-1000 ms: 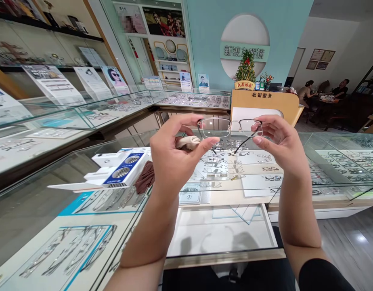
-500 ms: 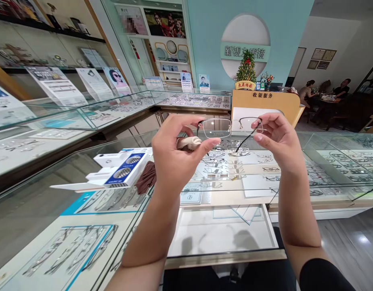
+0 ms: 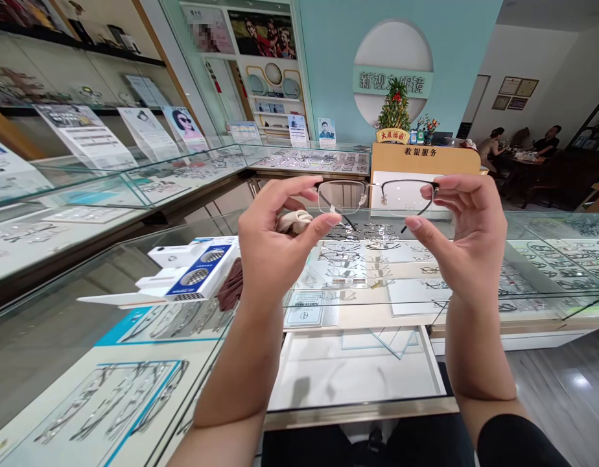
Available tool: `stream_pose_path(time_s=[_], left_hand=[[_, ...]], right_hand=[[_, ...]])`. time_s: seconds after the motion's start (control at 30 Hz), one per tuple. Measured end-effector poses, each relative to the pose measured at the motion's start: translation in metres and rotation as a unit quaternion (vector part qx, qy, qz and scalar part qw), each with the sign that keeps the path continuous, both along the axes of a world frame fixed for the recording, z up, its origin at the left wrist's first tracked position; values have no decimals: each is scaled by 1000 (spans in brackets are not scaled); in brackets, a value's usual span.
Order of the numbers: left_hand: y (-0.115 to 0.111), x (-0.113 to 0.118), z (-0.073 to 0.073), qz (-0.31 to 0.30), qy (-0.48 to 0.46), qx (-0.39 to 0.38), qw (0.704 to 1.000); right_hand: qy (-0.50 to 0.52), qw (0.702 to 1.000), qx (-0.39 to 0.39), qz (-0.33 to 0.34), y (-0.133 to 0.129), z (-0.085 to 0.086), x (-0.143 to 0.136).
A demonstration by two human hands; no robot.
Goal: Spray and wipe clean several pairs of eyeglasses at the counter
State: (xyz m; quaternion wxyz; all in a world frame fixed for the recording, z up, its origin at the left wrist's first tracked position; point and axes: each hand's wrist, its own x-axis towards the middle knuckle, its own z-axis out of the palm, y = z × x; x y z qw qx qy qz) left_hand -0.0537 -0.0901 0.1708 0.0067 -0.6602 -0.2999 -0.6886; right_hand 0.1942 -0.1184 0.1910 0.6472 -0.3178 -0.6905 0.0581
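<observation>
The left hand grips the left end of the glasses and has a pale cloth tucked in its fingers, while the right hand grips the right end. The glasses are up above the glass counter, with a white box on the left.

Centre: eyeglasses, between left hand and right hand. Left of centre: box, on counter. Lower centre: drawer, below eyeglasses.
</observation>
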Motion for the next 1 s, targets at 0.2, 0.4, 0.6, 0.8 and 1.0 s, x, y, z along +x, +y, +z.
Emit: stream_pose_path(time_s=[0.2,0.4,0.6,0.8,1.0], left_hand=[[-3,-1,0,-4,9,-16,1000],[-2,-4,2,-15,10,-20,1000],[-2,-4,2,-11,12,-15,1000],[-1,-2,1,-20,2,-24,1000],[-2,-1,3,-3,3,-16,1000]], right_hand=[[-8,1000,4,-5,-5,0,-1],[-26,1000,-9,-4,-2,0,0],[-30,999,-3,-12,-2,0,0],[-39,999,3,-20,-4,1,-1],[-31,999,-2,-17,-8,2,-3]])
